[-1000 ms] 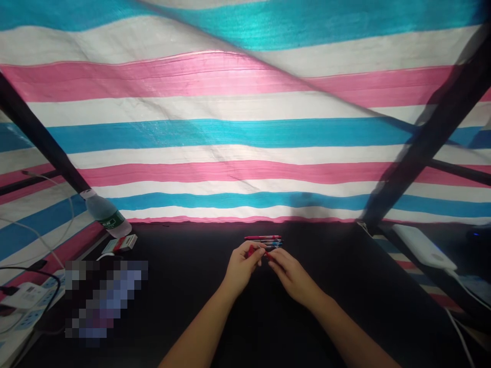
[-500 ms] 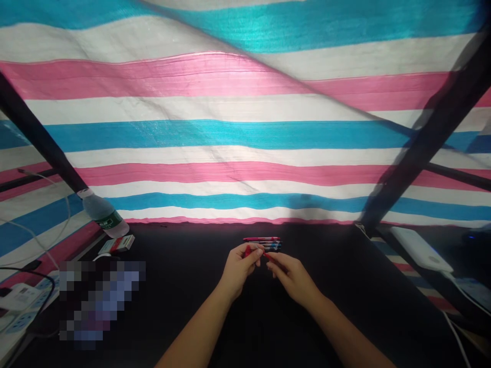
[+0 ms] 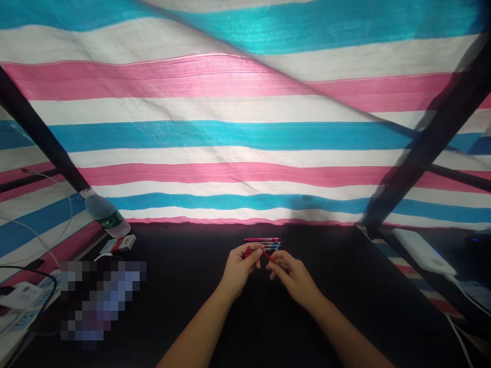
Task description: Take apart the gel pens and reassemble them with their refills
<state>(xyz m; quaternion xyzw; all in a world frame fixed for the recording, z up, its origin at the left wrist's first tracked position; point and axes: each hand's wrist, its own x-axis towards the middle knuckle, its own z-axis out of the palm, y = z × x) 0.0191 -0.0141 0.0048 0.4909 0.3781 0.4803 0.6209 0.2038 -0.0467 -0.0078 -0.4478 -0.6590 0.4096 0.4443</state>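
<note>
Both my hands meet over a dark tabletop (image 3: 199,317). My left hand (image 3: 241,266) pinches a small red cap-like piece between thumb and fingertips. My right hand (image 3: 292,276) has its fingers closed on a thin red pen part (image 3: 268,255) that slants up toward the left hand. A gap separates the two red pieces. Just beyond the fingertips lies a short row of pens (image 3: 264,243), the farthest one pink-red, the nearer ones with blue and dark barrels.
A pink, white and blue striped tarp (image 3: 238,128) hangs behind the table. At the left stand a plastic bottle (image 3: 104,215), a small red-and-white box (image 3: 119,243) and a power strip (image 3: 19,301) with cables. A white power bank (image 3: 422,250) lies at the right.
My hands have drawn slightly apart, separating the red piece in the left from the thin red part in the right. The row of pens has not moved.
</note>
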